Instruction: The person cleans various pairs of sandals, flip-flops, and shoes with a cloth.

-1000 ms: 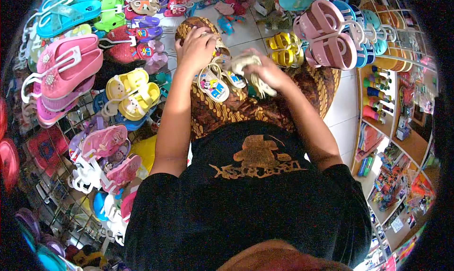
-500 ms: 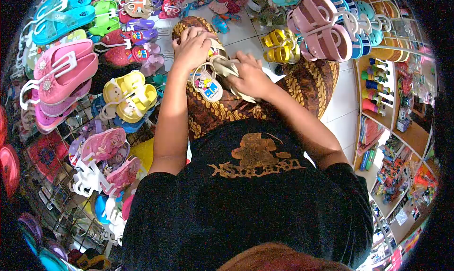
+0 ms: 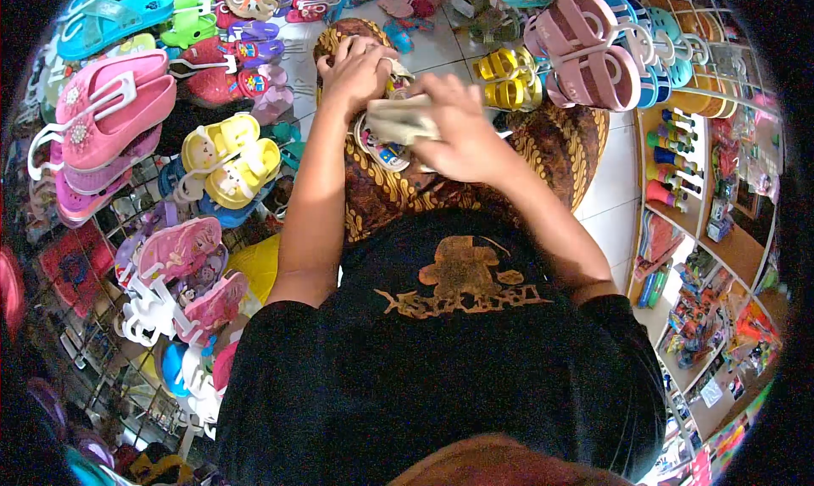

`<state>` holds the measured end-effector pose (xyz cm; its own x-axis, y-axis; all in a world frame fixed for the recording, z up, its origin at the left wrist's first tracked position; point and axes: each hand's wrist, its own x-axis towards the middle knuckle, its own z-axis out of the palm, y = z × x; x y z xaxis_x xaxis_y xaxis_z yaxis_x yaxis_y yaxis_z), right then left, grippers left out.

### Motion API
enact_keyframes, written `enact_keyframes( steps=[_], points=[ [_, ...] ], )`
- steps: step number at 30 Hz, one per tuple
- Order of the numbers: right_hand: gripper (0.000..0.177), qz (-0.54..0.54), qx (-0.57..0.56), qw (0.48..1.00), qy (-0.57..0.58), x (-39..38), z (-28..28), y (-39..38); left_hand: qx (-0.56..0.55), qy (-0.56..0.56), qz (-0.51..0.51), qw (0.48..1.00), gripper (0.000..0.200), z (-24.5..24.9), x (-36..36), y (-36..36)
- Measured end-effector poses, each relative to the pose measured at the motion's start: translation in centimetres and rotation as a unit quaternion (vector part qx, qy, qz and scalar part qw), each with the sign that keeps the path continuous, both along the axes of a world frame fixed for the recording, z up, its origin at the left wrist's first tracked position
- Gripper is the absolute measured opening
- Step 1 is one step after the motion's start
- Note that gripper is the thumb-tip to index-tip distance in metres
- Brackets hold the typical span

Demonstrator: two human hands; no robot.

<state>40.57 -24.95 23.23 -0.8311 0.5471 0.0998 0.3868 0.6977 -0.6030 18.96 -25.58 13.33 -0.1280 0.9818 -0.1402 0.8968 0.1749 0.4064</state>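
A child's sandal [image 3: 389, 157] with a colourful cartoon print on its insole lies over my lap, on brown batik-patterned cloth [image 3: 543, 151]. My left hand [image 3: 358, 72] is closed over its far end, fingers curled, hiding much of that part. In my right hand [image 3: 462, 130] is a crumpled pale beige rag [image 3: 403, 118], gripped just above the sandal and covering its middle. The right fingers are slightly blurred.
Yellow sandals [image 3: 509, 77] stand on the tiled floor beyond my right hand. Pink sandals [image 3: 585, 49] hang at the right. Pink shoes [image 3: 110, 113] and yellow sandals [image 3: 231, 160] hang from a wire rack on the left. Shelves [image 3: 704, 232] line the right side.
My right hand has lifted and turned, bringing the rag leftward over the sandal and covering more of it. My left hand has shifted slightly to the right but keeps its hold.
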Motion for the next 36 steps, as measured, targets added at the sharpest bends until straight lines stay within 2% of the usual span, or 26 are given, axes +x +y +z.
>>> enact_keyframes(
  steps=[3, 4, 6, 9, 10, 12, 14, 15, 16, 17, 20, 22, 23, 24, 26, 28, 29, 30, 32, 33, 35, 36],
  points=[
    [0.048, 0.025, 0.006, 0.998, -0.055, -2.2, -1.7, -2.2, -0.003, -0.010, -0.004, 1.000, 0.033, -0.1, 0.0, 0.0],
    [0.049, 0.029, 0.030, 0.999, -0.031, -1.7, -1.8, -2.6, -0.005, -0.009, -0.002, 1.000, 0.034, -0.1, -0.1, 0.1],
    [0.043, 0.059, -0.045, 0.996, -0.046, 0.1, -0.6, -2.8, -0.014, 0.000, -0.002, 1.000, 0.034, 0.5, 0.2, -0.4],
    [0.035, 0.131, -0.215, 0.967, -0.035, 3.3, -3.1, -3.5, -0.004, 0.018, 0.009, 1.000, 0.034, 0.5, 0.4, -0.2],
    [0.035, 0.192, -0.293, 0.935, -0.046, 4.4, -3.1, -3.5, 0.006, 0.008, 0.014, 1.000, 0.033, 0.2, 0.1, -0.1],
    [0.044, 0.080, -0.516, 0.852, -0.038, 4.9, -2.4, -2.9, 0.024, -0.011, 0.022, 0.999, 0.033, 0.1, -0.6, 0.0],
    [0.053, 0.002, -0.717, 0.693, 0.076, 6.1, -4.9, -2.3, 0.052, -0.098, 0.022, 0.994, 0.029, -1.4, -1.5, -0.1],
    [0.061, -0.012, -0.738, 0.665, 0.113, 6.0, -5.0, -1.9, 0.067, -0.136, 0.004, 0.988, 0.028, -2.1, -2.2, -0.2],
    [0.049, -0.039, -0.764, 0.627, 0.151, 6.5, -6.9, -2.0, 0.084, -0.173, -0.016, 0.981, 0.027, -2.8, -2.9, -0.2],
    [0.049, -0.053, -0.756, 0.641, 0.123, 5.8, -7.6, -2.2, 0.088, -0.208, -0.024, 0.974, 0.026, -2.2, -3.1, -0.1],
    [0.039, -0.085, -0.774, 0.603, 0.174, 4.9, -7.4, -3.0, 0.092, -0.263, -0.006, 0.960, 0.026, -2.5, -3.4, -0.3],
    [0.035, -0.172, -0.811, 0.542, 0.139, 5.0, -8.7, -2.8, 0.124, -0.291, 0.009, 0.948, 0.026, -2.5, -3.3, -0.6],
    [0.033, -0.191, -0.823, 0.509, 0.164, 3.8, -5.1, -2.4, 0.142, -0.315, 0.019, 0.938, 0.025, -2.5, -3.3, -0.8],
    [0.035, -0.193, -0.829, 0.500, 0.162, 3.7, -6.0, -2.3, 0.160, -0.338, 0.030, 0.927, 0.025, -2.3, -3.2, -1.2],
    [0.038, -0.228, -0.774, 0.578, 0.121, 3.4, -6.5, -2.0, 0.180, -0.345, 0.052, 0.920, 0.025, -2.2, -3.5, -1.8],
    [0.041, -0.196, -0.630, 0.738, 0.142, 2.3, -6.1, -2.6, 0.205, -0.362, 0.065, 0.907, 0.025, -2.5, -4.4, -2.4],
    [0.041, -0.157, -0.608, 0.766, 0.138, 1.4, -4.8, -2.4, 0.209, -0.395, 0.081, 0.891, 0.025, -3.4, -4.8, -2.5],
    [0.041, -0.125, -0.619, 0.765, 0.124, 0.5, -4.4, -2.1, 0.209, -0.405, 0.087, 0.886, 0.025, -2.6, -4.8, -2.6],
    [0.043, -0.068, -0.447, 0.879, 0.149, -1.2, -3.6, -1.9, 0.204, -0.427, 0.098, 0.875, 0.026, -1.2, -4.4, -3.1],
    [0.044, -0.062, -0.345, 0.923, 0.156, -2.2, -4.1, -1.8, 0.175, -0.407, 0.134, 0.886, 0.035, -1.4, -4.6, -3.3],
    [0.047, -0.045, -0.128, 0.977, 0.166, -4.4, -5.3, -1.6, 0.199, -0.434, 0.155, 0.865, 0.033, -1.9, -4.6, -3.3],
    [0.050, -0.017, -0.138, 0.979, 0.151, -5.0, -5.3, -1.9, 0.211, -0.445, 0.164, 0.854, 0.032, -2.1, -4.7, -3.1]
  ],
)
